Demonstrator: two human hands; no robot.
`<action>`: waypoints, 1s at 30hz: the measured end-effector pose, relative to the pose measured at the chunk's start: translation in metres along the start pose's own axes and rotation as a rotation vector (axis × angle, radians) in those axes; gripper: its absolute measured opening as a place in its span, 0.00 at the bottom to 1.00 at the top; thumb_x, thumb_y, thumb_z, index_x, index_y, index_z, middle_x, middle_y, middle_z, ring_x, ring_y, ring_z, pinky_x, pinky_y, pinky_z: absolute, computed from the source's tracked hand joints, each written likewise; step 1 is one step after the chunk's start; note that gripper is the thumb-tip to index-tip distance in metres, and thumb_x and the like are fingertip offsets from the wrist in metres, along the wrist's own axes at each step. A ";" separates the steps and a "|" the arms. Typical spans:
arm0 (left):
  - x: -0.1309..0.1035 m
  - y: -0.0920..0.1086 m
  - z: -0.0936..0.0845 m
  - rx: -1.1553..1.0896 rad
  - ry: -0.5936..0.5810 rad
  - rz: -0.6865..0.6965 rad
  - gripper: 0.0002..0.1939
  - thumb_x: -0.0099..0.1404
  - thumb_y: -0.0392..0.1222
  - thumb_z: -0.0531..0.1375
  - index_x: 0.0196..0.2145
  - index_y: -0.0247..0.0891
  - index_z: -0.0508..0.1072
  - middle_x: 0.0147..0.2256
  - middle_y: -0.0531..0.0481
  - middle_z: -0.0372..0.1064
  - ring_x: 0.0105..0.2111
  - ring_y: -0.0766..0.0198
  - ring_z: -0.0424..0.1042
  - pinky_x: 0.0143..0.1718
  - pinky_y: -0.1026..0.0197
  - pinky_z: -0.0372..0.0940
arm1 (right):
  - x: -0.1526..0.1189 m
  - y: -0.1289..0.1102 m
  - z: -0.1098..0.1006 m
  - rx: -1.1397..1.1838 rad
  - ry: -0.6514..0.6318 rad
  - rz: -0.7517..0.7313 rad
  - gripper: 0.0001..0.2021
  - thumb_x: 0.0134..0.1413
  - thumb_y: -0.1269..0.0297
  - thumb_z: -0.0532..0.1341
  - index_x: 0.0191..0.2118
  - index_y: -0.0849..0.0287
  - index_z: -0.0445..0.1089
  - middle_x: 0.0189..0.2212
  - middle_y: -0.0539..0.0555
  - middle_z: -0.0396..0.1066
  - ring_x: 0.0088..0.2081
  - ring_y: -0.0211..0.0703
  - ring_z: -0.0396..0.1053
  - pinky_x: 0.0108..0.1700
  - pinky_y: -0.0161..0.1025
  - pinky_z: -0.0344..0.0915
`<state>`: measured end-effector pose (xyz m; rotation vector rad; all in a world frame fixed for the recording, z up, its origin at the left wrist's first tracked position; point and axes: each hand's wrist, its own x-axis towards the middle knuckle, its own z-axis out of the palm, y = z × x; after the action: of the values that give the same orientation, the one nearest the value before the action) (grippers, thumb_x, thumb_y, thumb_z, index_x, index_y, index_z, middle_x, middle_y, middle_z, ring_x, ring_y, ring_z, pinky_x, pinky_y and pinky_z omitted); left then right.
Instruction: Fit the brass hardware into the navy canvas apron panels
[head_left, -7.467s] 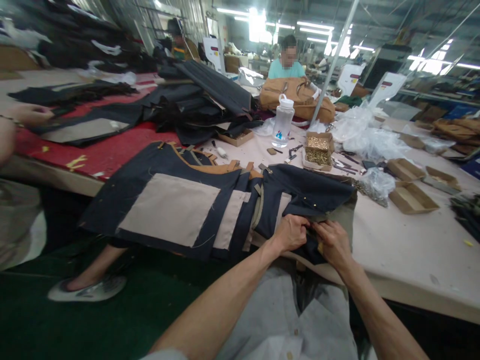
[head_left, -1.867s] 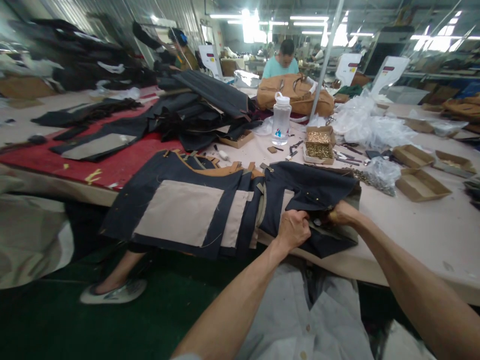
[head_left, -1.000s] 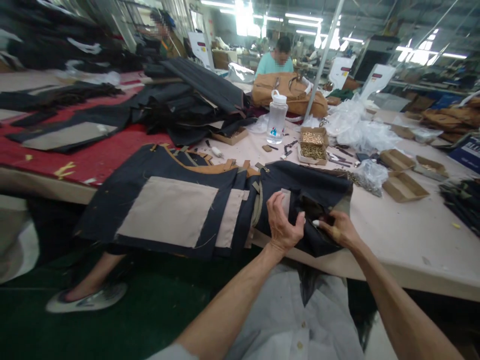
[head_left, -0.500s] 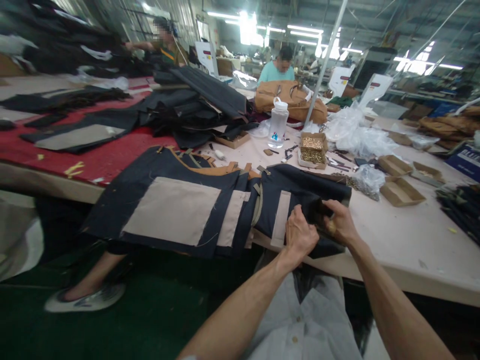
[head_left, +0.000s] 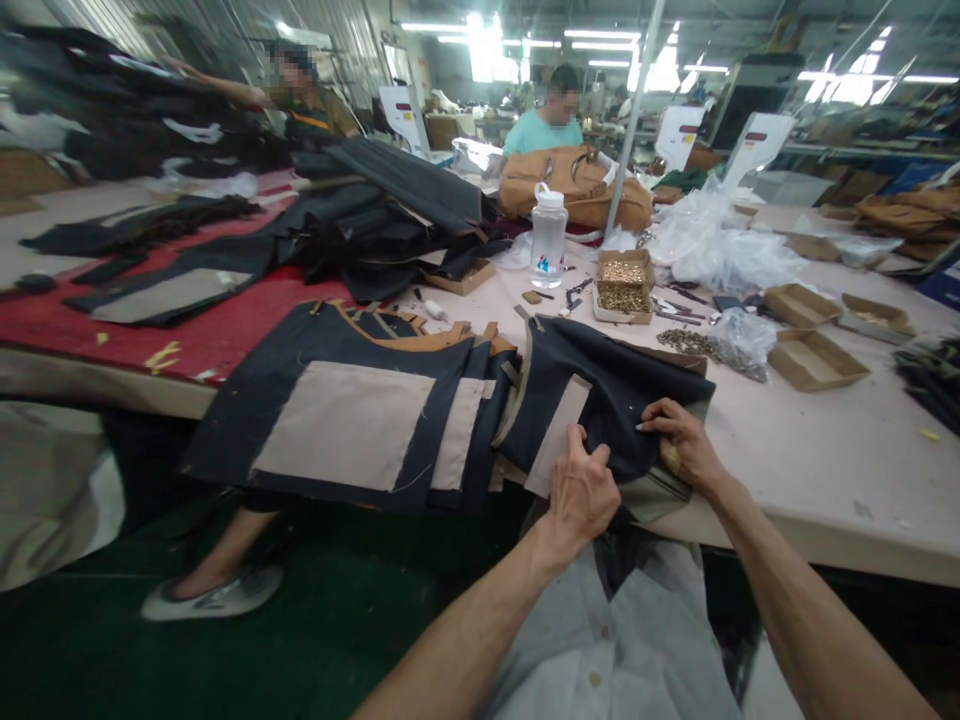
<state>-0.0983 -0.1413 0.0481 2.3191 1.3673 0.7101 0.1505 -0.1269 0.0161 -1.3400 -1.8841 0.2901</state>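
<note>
Worktop: pale beige worktop [head_left: 825, 440], its near edge draped in cloth.
Panel: dark navy fabric panel with tan patches [head_left: 600, 400] lies at that edge, just beyond both hands.
Left hand: left hand [head_left: 585, 490], fingers pinching the panel's near hem.
Right hand: right hand [head_left: 684, 445], fingers curled, pressing the panel's right edge.
Box: small cardboard box of brass rivets [head_left: 622, 290] sits well beyond.
</note>
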 end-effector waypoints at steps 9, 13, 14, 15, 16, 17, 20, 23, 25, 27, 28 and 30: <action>0.000 0.010 -0.003 0.136 -0.072 0.080 0.09 0.61 0.32 0.56 0.40 0.35 0.70 0.52 0.34 0.58 0.42 0.51 0.69 0.39 0.51 0.70 | 0.070 -0.062 0.008 -0.174 0.308 0.133 0.20 0.61 0.69 0.52 0.57 0.58 0.69 0.50 0.59 0.69 0.49 0.50 0.68 0.53 0.47 0.67; -0.005 -0.005 0.006 -0.141 0.067 0.033 0.16 0.57 0.31 0.58 0.45 0.37 0.66 0.47 0.39 0.62 0.41 0.54 0.70 0.44 0.52 0.69 | 0.075 -0.067 0.065 -0.466 0.221 0.203 0.25 0.65 0.60 0.53 0.63 0.67 0.61 0.53 0.70 0.64 0.54 0.62 0.61 0.57 0.56 0.61; -0.007 -0.009 0.008 -0.221 0.124 0.013 0.19 0.57 0.31 0.58 0.47 0.38 0.64 0.46 0.40 0.63 0.41 0.54 0.70 0.44 0.53 0.69 | 0.071 -0.063 0.076 -0.529 0.185 0.223 0.26 0.65 0.59 0.53 0.64 0.69 0.60 0.54 0.72 0.63 0.55 0.64 0.60 0.57 0.58 0.59; -0.008 -0.012 0.010 -0.285 0.181 -0.005 0.22 0.56 0.30 0.58 0.49 0.38 0.62 0.44 0.42 0.64 0.41 0.55 0.70 0.44 0.54 0.69 | 0.068 -0.059 0.084 -0.577 0.155 0.237 0.27 0.66 0.58 0.53 0.64 0.69 0.59 0.54 0.72 0.62 0.55 0.65 0.59 0.58 0.59 0.58; -0.009 -0.014 0.012 -0.325 0.233 -0.019 0.22 0.56 0.30 0.58 0.49 0.39 0.61 0.43 0.43 0.65 0.41 0.55 0.70 0.44 0.54 0.69 | 0.065 -0.055 0.089 -0.613 0.135 0.246 0.28 0.67 0.57 0.52 0.65 0.69 0.59 0.55 0.73 0.61 0.56 0.65 0.58 0.58 0.59 0.57; -0.010 -0.016 0.014 -0.343 0.273 -0.031 0.21 0.55 0.30 0.58 0.47 0.39 0.60 0.42 0.44 0.65 0.40 0.56 0.69 0.43 0.55 0.69 | 0.063 -0.051 0.091 -0.640 0.120 0.249 0.28 0.67 0.56 0.51 0.66 0.69 0.58 0.56 0.73 0.61 0.56 0.65 0.58 0.59 0.59 0.57; -0.011 -0.018 0.020 -0.330 0.327 -0.049 0.17 0.53 0.29 0.58 0.38 0.41 0.58 0.38 0.46 0.63 0.38 0.56 0.68 0.40 0.55 0.67 | 0.068 -0.048 0.083 -0.681 0.068 0.250 0.29 0.69 0.55 0.49 0.67 0.70 0.56 0.56 0.72 0.61 0.56 0.64 0.59 0.59 0.57 0.57; -0.012 -0.019 0.023 -0.335 0.321 -0.061 0.16 0.53 0.29 0.58 0.36 0.42 0.57 0.37 0.46 0.62 0.38 0.56 0.67 0.39 0.55 0.66 | 0.079 -0.050 0.073 -0.686 0.029 0.284 0.31 0.70 0.51 0.47 0.68 0.71 0.54 0.53 0.72 0.63 0.54 0.64 0.62 0.56 0.56 0.60; -0.013 -0.019 0.024 -0.342 0.310 -0.065 0.16 0.53 0.29 0.57 0.36 0.42 0.56 0.38 0.46 0.62 0.39 0.56 0.66 0.40 0.55 0.66 | 0.081 -0.052 0.075 -0.681 0.053 0.286 0.33 0.70 0.50 0.46 0.70 0.70 0.50 0.56 0.73 0.62 0.57 0.65 0.60 0.57 0.57 0.59; -0.013 -0.018 0.023 -0.340 0.291 -0.067 0.16 0.53 0.30 0.58 0.36 0.42 0.56 0.39 0.45 0.62 0.40 0.56 0.66 0.42 0.54 0.67 | 0.077 -0.053 0.084 -0.671 0.086 0.280 0.33 0.70 0.50 0.45 0.71 0.69 0.46 0.61 0.74 0.57 0.62 0.67 0.55 0.60 0.61 0.55; -0.013 -0.018 0.021 -0.338 0.278 -0.069 0.16 0.53 0.30 0.58 0.36 0.42 0.56 0.39 0.45 0.62 0.41 0.55 0.67 0.43 0.54 0.67 | 0.074 -0.053 0.089 -0.665 0.091 0.283 0.34 0.70 0.50 0.45 0.71 0.69 0.45 0.63 0.75 0.55 0.64 0.67 0.52 0.62 0.63 0.53; -0.013 -0.017 0.017 -0.328 0.250 -0.080 0.16 0.53 0.30 0.58 0.36 0.42 0.56 0.40 0.45 0.62 0.42 0.56 0.67 0.45 0.54 0.67 | 0.072 -0.054 0.096 -0.652 0.076 0.299 0.34 0.70 0.51 0.46 0.71 0.69 0.46 0.64 0.75 0.53 0.65 0.69 0.50 0.62 0.67 0.50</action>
<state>-0.1055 -0.1454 0.0226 1.9595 1.3187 1.1362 0.0364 -0.0629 0.0175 -2.0371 -1.7770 -0.2543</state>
